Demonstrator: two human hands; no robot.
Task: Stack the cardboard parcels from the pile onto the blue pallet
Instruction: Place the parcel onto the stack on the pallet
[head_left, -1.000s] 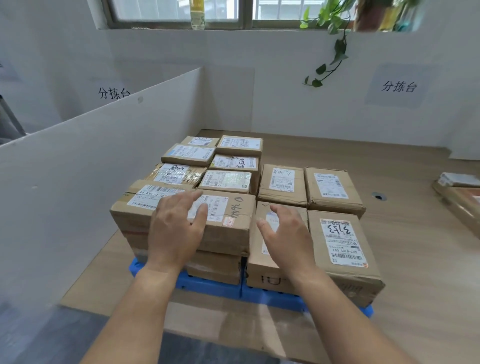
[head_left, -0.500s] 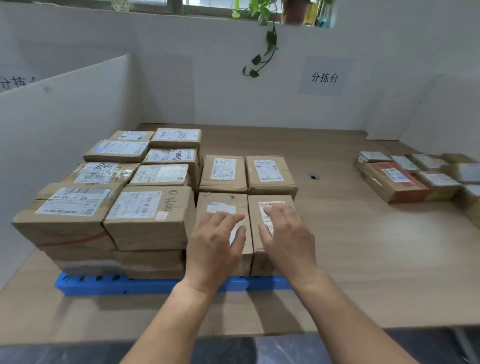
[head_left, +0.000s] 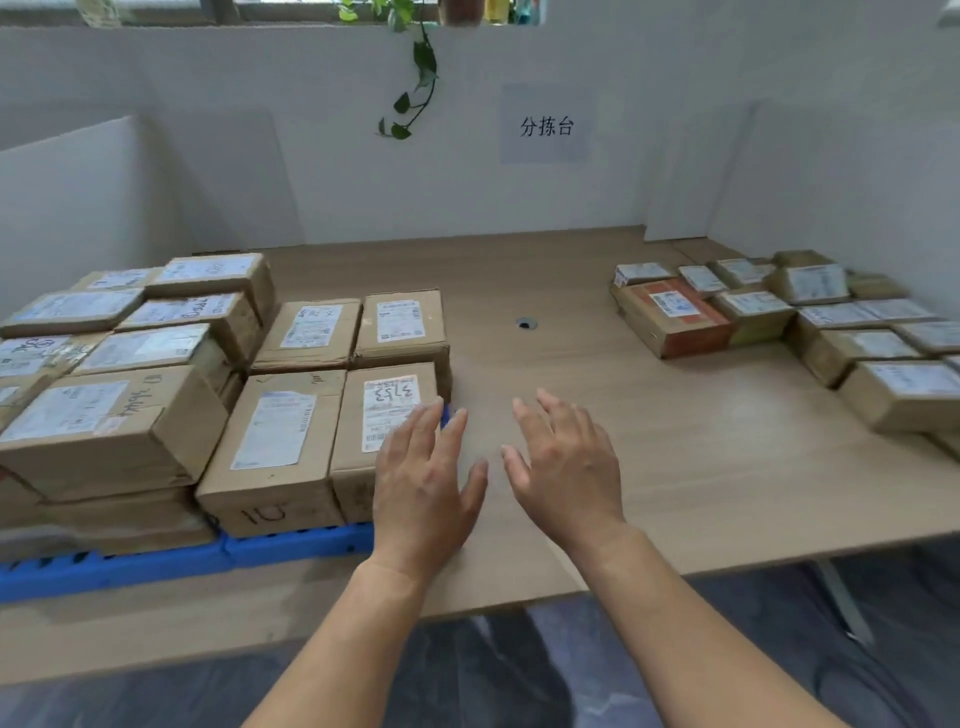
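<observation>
**Hands empty and released**

Left hand (head_left: 423, 478) and right hand (head_left: 566, 467) hover side by side, palms down, fingers straight and spread, holding nothing. The left hand overlaps the near right corner of the stacked parcels (head_left: 275, 431) on the blue pallet (head_left: 156, 566), at the left of the surface (head_left: 571, 364). The pile (head_left: 779, 322) lies well apart, at far right.

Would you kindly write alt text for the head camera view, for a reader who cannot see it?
Two open, empty hands hover over a wooden table, the left hand by the stacked parcels on a blue pallet, the right hand over bare wood. A pile of more parcels lies far right.
</observation>
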